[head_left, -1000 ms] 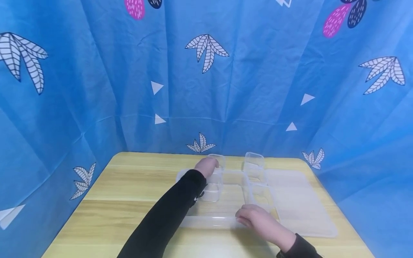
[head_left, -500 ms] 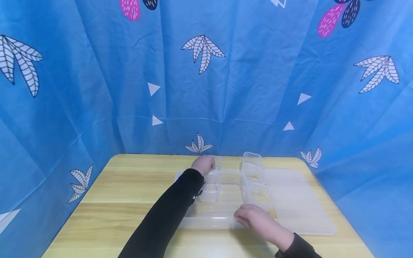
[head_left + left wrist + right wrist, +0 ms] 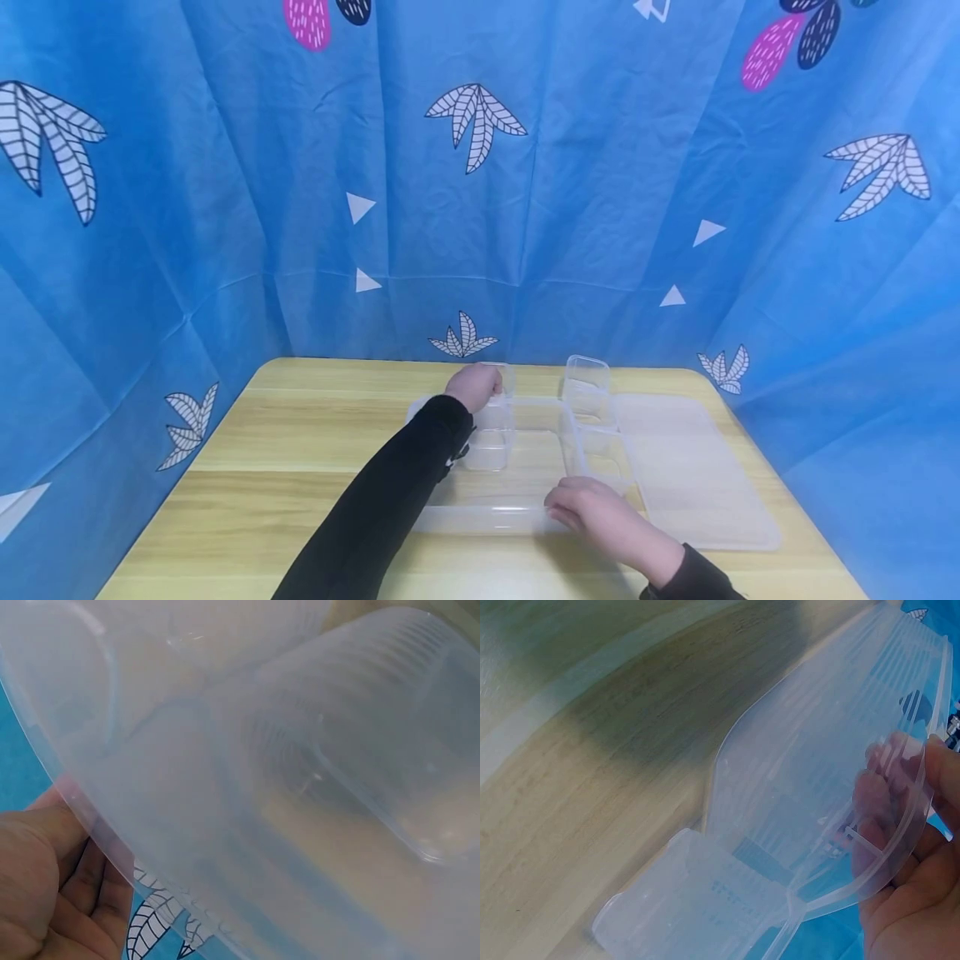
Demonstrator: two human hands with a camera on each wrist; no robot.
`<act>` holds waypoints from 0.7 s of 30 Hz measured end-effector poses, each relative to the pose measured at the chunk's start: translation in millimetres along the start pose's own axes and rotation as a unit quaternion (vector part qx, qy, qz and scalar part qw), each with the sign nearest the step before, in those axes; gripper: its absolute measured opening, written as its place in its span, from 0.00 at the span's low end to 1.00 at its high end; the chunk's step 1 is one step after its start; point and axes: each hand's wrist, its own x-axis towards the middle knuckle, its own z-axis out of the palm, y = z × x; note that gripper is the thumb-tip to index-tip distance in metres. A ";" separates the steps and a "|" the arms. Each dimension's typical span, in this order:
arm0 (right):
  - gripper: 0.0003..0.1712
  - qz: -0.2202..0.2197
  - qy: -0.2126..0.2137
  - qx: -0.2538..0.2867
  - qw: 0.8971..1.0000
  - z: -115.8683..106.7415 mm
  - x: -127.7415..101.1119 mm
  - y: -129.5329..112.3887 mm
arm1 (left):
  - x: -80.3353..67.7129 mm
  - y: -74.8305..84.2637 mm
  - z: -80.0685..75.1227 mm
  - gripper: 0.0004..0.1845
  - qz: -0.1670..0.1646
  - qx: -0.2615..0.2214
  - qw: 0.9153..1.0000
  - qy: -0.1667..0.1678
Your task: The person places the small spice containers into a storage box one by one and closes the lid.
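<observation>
Left hand [image 3: 474, 386] is gripping the far rim of the clear tray [image 3: 517, 518], right hand [image 3: 600, 515] is pinching its near rim, small tubs [image 3: 588, 385] sitting inside.

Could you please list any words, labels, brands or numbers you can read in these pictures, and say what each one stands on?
None can be read: the clear plastic tray, its small clear containers, the flat lid and the wooden table bear no text.
The blue cloth carries only leaf and triangle patterns.

Bright even light; soft shadows under hands; wrist views close, hazy through plastic; head view edges bowed.
</observation>
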 end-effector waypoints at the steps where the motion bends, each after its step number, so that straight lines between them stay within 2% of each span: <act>1: 0.06 -0.002 0.002 -0.001 1.000 0.3 0.1 0.1 | 0.1 -1.4 0.6 0.12 0.002 0.006 1.000 0.001; 8: 0.05 0.003 -0.004 0.003 1.000 1.3 0.4 0.0 | -1.9 -4.2 -4.4 0.14 0.004 0.025 1.000 -0.003; 14: 0.03 0.020 -0.014 0.008 1.000 1.0 0.2 -0.9 | -6.8 -2.2 -13.7 0.16 -0.007 0.011 1.000 -0.008; 21: 0.03 0.022 -0.017 0.011 1.000 0.7 0.3 -0.6 | -12.3 -4.3 -26.1 0.19 -0.001 -0.005 1.000 -0.007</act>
